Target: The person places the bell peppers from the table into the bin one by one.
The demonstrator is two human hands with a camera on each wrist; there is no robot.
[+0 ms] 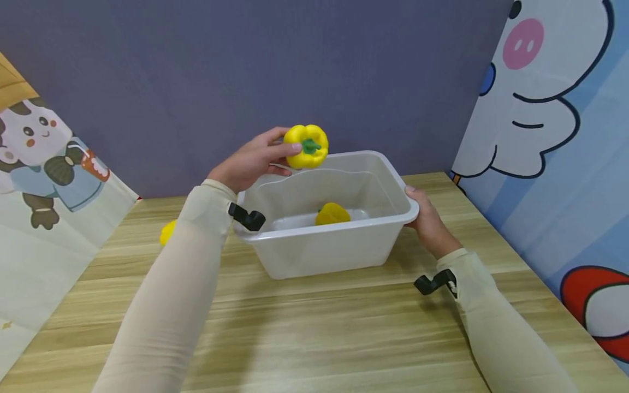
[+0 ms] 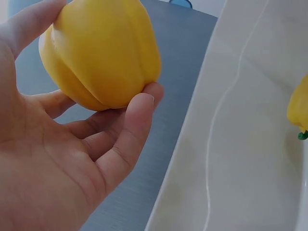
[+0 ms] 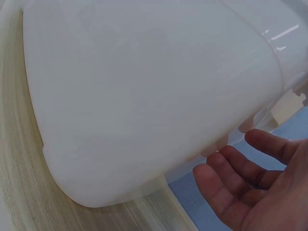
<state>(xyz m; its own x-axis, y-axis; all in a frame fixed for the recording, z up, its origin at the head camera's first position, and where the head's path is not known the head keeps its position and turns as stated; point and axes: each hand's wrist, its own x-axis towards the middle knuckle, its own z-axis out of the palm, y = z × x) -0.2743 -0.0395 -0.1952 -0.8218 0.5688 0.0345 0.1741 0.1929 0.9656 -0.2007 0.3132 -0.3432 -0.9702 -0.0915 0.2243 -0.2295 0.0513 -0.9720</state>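
Observation:
My left hand (image 1: 253, 159) holds a yellow bell pepper (image 1: 298, 156) with a green stem, thumb on one side and fingers around the other. It is above the back left rim of a white plastic bin (image 1: 319, 245). Inside that bin lies another yellow bell pepper (image 1: 334, 213), whose green stem shows in the left wrist view. At the bin's right end, my right hand (image 1: 428, 221) grips the rim. Its curled fingers (image 3: 216, 192) are by the outer wall in the right wrist view.
On the wooden table (image 1: 314, 333), a third yellow pepper (image 1: 167, 233) lies to the left, partly hidden by my left sleeve. Behind the bin rises a grey-blue panel (image 1: 196, 82). Cartoon-printed panels flank the table, one on the left (image 1: 44, 273) and one on the right (image 1: 565, 218).

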